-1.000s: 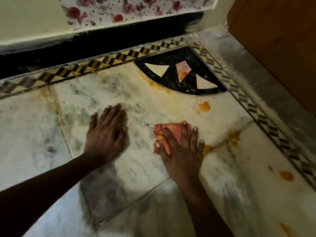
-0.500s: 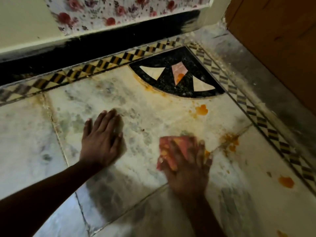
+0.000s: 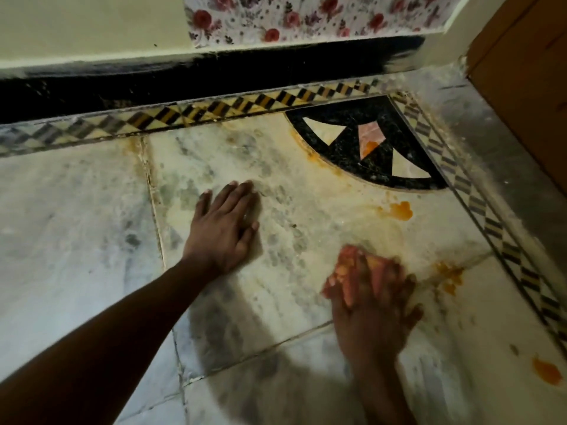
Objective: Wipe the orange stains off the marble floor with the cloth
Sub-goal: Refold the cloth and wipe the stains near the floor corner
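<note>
Orange-stained marble floor (image 3: 306, 191), patterned border (image 3: 214, 110)

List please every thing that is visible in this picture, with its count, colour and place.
cloth: one, red-pink with orange smears, under the right hand on the floor
orange stains: several, orange, on the right part of the floor and along the inlay
marble floor: one, white-grey
corner inlay: one, black with pale triangles, far right
patterned border: black and yellow strip along the wall
floral cloth: one, white with red flowers, top
left hand: flat on the floor
right hand: blurred, pressing the cloth
</note>
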Tool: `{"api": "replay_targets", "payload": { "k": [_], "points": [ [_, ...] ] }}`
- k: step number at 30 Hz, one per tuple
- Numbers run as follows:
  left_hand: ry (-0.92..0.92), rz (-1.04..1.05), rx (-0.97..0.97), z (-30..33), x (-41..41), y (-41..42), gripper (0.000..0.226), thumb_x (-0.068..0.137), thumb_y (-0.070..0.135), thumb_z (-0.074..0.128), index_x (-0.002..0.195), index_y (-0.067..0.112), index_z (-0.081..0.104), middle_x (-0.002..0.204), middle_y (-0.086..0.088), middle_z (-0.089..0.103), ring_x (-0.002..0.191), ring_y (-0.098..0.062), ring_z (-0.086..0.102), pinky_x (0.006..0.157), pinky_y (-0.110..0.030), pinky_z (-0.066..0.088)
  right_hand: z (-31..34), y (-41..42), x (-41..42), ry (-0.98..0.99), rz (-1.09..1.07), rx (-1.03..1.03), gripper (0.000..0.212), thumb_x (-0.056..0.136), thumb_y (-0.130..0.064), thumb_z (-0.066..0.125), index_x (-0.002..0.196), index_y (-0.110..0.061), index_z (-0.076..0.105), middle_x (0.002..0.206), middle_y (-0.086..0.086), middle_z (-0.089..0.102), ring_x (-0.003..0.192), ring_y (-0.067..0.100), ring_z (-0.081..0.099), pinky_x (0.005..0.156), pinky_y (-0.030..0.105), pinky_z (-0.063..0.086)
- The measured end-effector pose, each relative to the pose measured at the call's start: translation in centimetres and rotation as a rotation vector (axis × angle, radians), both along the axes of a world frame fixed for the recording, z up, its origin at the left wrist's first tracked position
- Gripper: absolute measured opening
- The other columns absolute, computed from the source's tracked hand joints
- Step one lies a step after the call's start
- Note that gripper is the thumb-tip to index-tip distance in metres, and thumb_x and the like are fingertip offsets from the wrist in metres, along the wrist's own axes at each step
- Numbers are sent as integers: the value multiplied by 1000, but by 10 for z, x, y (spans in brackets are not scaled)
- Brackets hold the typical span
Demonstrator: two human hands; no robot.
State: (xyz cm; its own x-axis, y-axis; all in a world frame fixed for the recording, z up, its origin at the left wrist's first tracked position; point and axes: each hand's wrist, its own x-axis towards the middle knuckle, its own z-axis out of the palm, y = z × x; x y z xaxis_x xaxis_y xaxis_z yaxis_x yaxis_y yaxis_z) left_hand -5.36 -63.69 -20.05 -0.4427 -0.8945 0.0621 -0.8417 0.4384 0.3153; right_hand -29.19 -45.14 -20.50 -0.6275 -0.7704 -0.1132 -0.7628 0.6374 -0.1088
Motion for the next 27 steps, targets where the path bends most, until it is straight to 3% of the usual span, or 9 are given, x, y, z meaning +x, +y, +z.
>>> {"api": "replay_targets", "payload": {
  "k": [2, 5, 10, 14, 17, 19, 23, 25, 27],
  "points": [
    [10, 1, 2, -2, 0, 1, 70, 100, 53, 30, 162, 22, 38, 174, 4, 26, 161, -18, 19, 130, -54, 13, 1, -46, -10, -40, -98, 26, 77, 93, -83, 22, 164, -57, 7, 179, 5, -7, 163, 42, -9, 127, 70, 4],
    [11, 2, 1, -2, 0, 0, 69, 100, 53, 31, 162, 23, 37, 174, 5, 26, 161, -18, 19, 130, -53, 12, 3, -96, -4, -112, 2, 53, 69, 98, -80, 24, 161, -61, 2, 177, 3, -20, 161, 41, -23, 127, 65, -9],
    [0, -4, 6, 1, 0, 5, 70, 100, 53, 29, 163, 23, 35, 174, 3, 24, 162, -18, 17, 131, -51, 9, -1, 0, 45, -13, 359, -78, 71, 93, -78, 29, 160, -62, 13, 180, 2, 0, 164, 40, -4, 126, 67, 6],
    [27, -32, 10, 3, 0, 17, 70, 99, 51, 32, 161, 19, 41, 172, 0, 31, 160, -21, 25, 130, -48, 19, -4, 44, 15, 23, 85, -72, 70, 90, -83, 27, 157, -65, 23, 180, 1, 5, 163, 42, 5, 126, 70, 8],
    [69, -72, 19, 2, 2, 25, 70, 97, 50, 35, 159, 18, 44, 171, -2, 34, 158, -23, 29, 129, -48, 24, 2, -3, 6, -123, -136, -34, 70, 94, -83, 27, 159, -65, 12, 179, 2, -11, 162, 41, -15, 127, 68, -3],
    [80, -64, 44, 0, 1, 39, 70, 97, 49, 37, 160, 20, 42, 172, -1, 31, 159, -23, 26, 129, -47, 21, 5, -22, 20, -164, -21, -2, 71, 95, -81, 30, 160, -63, 5, 177, 3, -19, 160, 42, -23, 126, 68, -7],
    [86, -77, 89, 2, 5, 92, 75, 94, 50, 35, 163, 23, 36, 173, 0, 26, 160, -23, 24, 129, -46, 16, 0, 64, 90, -56, 401, -81, 73, 92, -77, 36, 159, -64, 13, 180, 1, 0, 164, 40, -6, 126, 70, 7],
    [122, -81, 90, 5, 16, 119, 75, 94, 51, 34, 164, 22, 36, 174, 0, 26, 160, -23, 24, 129, -46, 16, 5, 111, 92, -45, 425, -99, 70, 90, -82, 38, 157, -66, 22, 179, -1, 12, 164, 38, 6, 125, 69, 14],
    [135, -95, 86, 3, 25, 144, 73, 97, 52, 32, 164, 23, 34, 174, 1, 22, 161, -20, 20, 130, -45, 14, 5, 112, 50, -12, 310, -41, 70, 87, -86, 33, 154, -70, 19, 179, -2, 12, 164, 39, 9, 126, 69, 13]
  ]
}}
